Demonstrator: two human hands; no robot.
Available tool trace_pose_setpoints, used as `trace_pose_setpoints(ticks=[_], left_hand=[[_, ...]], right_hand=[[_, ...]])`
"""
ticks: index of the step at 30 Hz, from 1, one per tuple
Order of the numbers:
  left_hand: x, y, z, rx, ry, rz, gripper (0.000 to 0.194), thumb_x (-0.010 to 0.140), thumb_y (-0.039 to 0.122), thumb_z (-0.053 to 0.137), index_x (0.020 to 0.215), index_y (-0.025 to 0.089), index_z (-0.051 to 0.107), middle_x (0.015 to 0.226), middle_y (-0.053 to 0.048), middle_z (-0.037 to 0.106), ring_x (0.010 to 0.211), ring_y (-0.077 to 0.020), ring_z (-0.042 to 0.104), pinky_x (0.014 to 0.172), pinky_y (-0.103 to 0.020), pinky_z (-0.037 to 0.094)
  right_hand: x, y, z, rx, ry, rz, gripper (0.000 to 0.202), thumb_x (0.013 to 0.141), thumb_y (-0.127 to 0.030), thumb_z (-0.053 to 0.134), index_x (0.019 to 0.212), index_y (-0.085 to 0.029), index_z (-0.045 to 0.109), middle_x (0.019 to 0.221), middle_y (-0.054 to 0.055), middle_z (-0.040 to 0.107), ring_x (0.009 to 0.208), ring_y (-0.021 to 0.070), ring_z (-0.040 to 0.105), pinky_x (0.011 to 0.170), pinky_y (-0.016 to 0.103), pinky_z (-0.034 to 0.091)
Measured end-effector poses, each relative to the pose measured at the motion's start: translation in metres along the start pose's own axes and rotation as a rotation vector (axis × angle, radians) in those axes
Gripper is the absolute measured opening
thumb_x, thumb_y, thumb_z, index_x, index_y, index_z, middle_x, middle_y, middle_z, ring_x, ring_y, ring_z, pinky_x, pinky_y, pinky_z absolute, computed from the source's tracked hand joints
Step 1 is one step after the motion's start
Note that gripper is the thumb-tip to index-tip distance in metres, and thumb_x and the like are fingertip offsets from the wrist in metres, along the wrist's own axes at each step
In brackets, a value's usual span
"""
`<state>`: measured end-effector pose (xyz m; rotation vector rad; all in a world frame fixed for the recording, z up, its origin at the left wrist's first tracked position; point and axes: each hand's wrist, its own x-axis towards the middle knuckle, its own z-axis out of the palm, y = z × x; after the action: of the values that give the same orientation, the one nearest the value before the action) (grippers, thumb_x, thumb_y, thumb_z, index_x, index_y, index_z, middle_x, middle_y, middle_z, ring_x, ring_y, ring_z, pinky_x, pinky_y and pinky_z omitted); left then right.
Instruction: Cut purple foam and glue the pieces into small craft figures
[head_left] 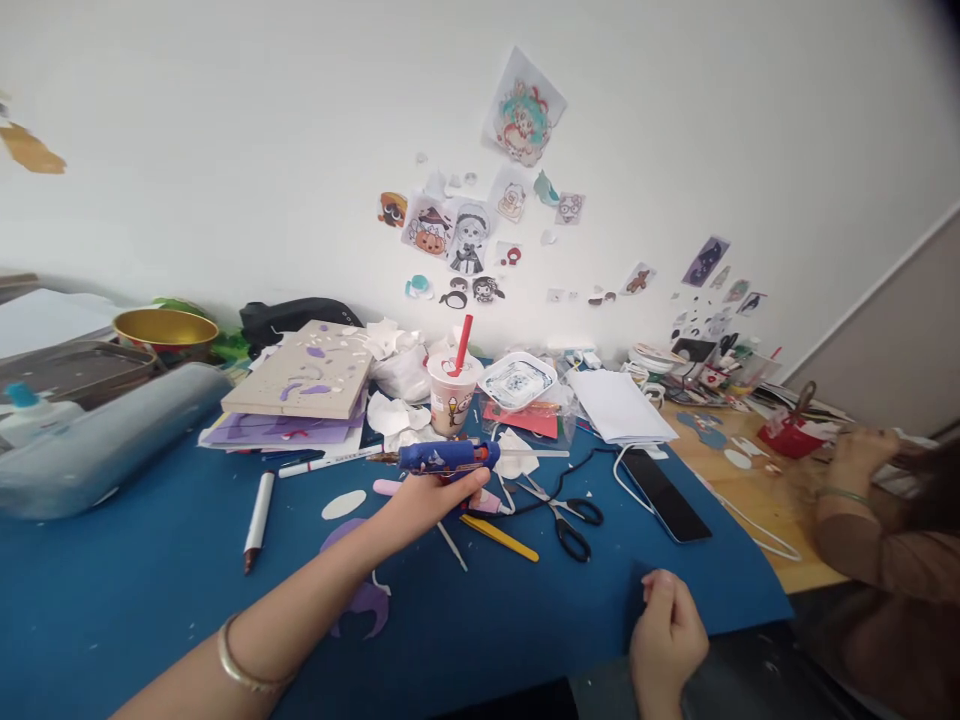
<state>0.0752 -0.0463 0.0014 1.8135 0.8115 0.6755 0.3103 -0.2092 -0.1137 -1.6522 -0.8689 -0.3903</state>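
A blue glue gun (448, 457) is in my left hand (431, 497), which is wrapped round it above the middle of the blue mat; a clear stick extends from its right end. At the mat's front right edge, my right hand (667, 635) is closed, and whatever it may hold is hidden. Just below the glue gun lie a yellow tool (501, 538) and a thin white stick (453, 546). Black-handled scissors (564, 515) rest to their right. Purple cut pieces (369, 606) and a white oval (343, 505) are partly beside and under my left forearm.
A cup with a red straw (454, 395) stands behind the glue gun, near a white dish (517, 380). A phone (666, 495) and cables lie right. A board (304, 368) tops stacked sheets at left. Another person's arm (851, 500) is at far right.
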Motion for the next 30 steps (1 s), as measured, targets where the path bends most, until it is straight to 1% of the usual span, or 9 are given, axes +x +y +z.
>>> trace_pose_setpoints(ticks=[5, 8, 10, 12, 15, 18, 21, 27, 30], left_hand=[[0.001, -0.002, 0.001, -0.046, -0.078, 0.093, 0.043, 0.083, 0.052, 0.038, 0.064, 0.018, 0.055, 0.066, -0.002, 0.058, 0.073, -0.0193, 0.057, 0.076, -0.031, 0.044], [-0.002, -0.001, 0.001, -0.051, -0.093, 0.084, 0.043, 0.082, 0.054, 0.039, 0.063, 0.019, 0.055, 0.068, -0.002, 0.059, 0.074, -0.0193, 0.057, 0.078, -0.031, 0.043], [-0.005, 0.001, 0.0, -0.063, -0.11, 0.073, 0.042, 0.08, 0.055, 0.043, 0.064, 0.019, 0.057, 0.069, -0.002, 0.061, 0.076, -0.0201, 0.057, 0.079, -0.031, 0.044], [-0.007, 0.002, 0.0, -0.07, -0.128, 0.075, 0.041, 0.078, 0.056, 0.045, 0.066, 0.019, 0.058, 0.07, -0.002, 0.063, 0.078, -0.0209, 0.058, 0.078, -0.03, 0.044], [-0.01, 0.002, 0.001, -0.071, -0.164, 0.135, 0.043, 0.078, 0.057, 0.044, 0.064, 0.019, 0.056, 0.07, -0.002, 0.061, 0.077, -0.0198, 0.058, 0.077, -0.03, 0.043], [-0.009, 0.001, 0.004, -0.183, -0.186, 0.204, 0.04, 0.078, 0.057, 0.046, 0.085, 0.018, 0.054, 0.064, 0.0, 0.06, 0.065, -0.0164, 0.057, 0.072, -0.03, 0.043], [-0.006, -0.002, 0.007, -0.273, -0.168, 0.198, 0.045, 0.076, 0.054, 0.052, 0.102, 0.017, 0.046, 0.06, 0.002, 0.061, 0.061, -0.016, 0.058, 0.07, -0.03, 0.044], [-0.008, -0.004, 0.007, -0.156, -0.218, 0.174, 0.042, 0.078, 0.058, 0.046, 0.071, 0.018, 0.055, 0.057, 0.001, 0.058, 0.06, -0.0151, 0.056, 0.064, -0.027, 0.042], [-0.012, -0.003, 0.007, -0.204, -0.236, 0.183, 0.045, 0.074, 0.061, 0.05, 0.083, 0.017, 0.055, 0.058, 0.003, 0.055, 0.058, -0.0134, 0.053, 0.059, -0.025, 0.04]], right_hand=[[0.02, 0.001, -0.006, -0.04, -0.131, -0.053, 0.025, 0.09, -0.032, 0.04, 0.083, -0.016, 0.058, 0.075, 0.005, 0.06, 0.07, 0.0178, 0.056, 0.062, 0.027, 0.044], [0.039, -0.025, -0.007, -0.027, -0.239, -0.303, 0.027, 0.088, -0.032, 0.041, 0.107, -0.016, 0.054, 0.103, 0.012, 0.058, 0.093, 0.024, 0.053, 0.077, 0.038, 0.043], [0.056, -0.053, -0.002, -0.054, -0.307, -0.509, 0.036, 0.088, -0.031, 0.041, 0.121, -0.017, 0.044, 0.118, 0.015, 0.051, 0.109, 0.0279, 0.046, 0.087, 0.045, 0.037], [0.071, -0.081, 0.006, -0.071, -0.382, -0.689, 0.041, 0.089, -0.032, 0.039, 0.127, -0.016, 0.037, 0.127, 0.016, 0.045, 0.116, 0.0292, 0.04, 0.091, 0.046, 0.034], [0.082, -0.113, 0.023, -0.119, -0.566, -0.879, 0.039, 0.09, -0.033, 0.04, 0.124, -0.013, 0.042, 0.117, 0.015, 0.054, 0.107, 0.0271, 0.048, 0.086, 0.041, 0.039], [0.082, -0.127, 0.038, -0.172, -0.745, -0.949, 0.028, 0.093, -0.027, 0.035, 0.107, -0.014, 0.054, 0.086, 0.008, 0.063, 0.077, 0.0205, 0.057, 0.066, 0.031, 0.043], [0.076, -0.128, 0.045, -0.142, -0.794, -0.919, 0.03, 0.094, -0.022, 0.029, 0.097, -0.015, 0.057, 0.079, 0.007, 0.062, 0.071, 0.0177, 0.057, 0.058, 0.026, 0.04], [0.073, -0.129, 0.044, 0.029, -0.834, -0.904, 0.034, 0.094, -0.024, 0.025, 0.087, -0.016, 0.057, 0.07, 0.005, 0.063, 0.062, 0.0146, 0.057, 0.055, 0.024, 0.036], [0.077, -0.135, 0.04, 0.065, -0.958, -0.838, 0.035, 0.095, -0.028, 0.026, 0.082, -0.018, 0.056, 0.069, 0.003, 0.063, 0.061, 0.014, 0.057, 0.054, 0.023, 0.035]])
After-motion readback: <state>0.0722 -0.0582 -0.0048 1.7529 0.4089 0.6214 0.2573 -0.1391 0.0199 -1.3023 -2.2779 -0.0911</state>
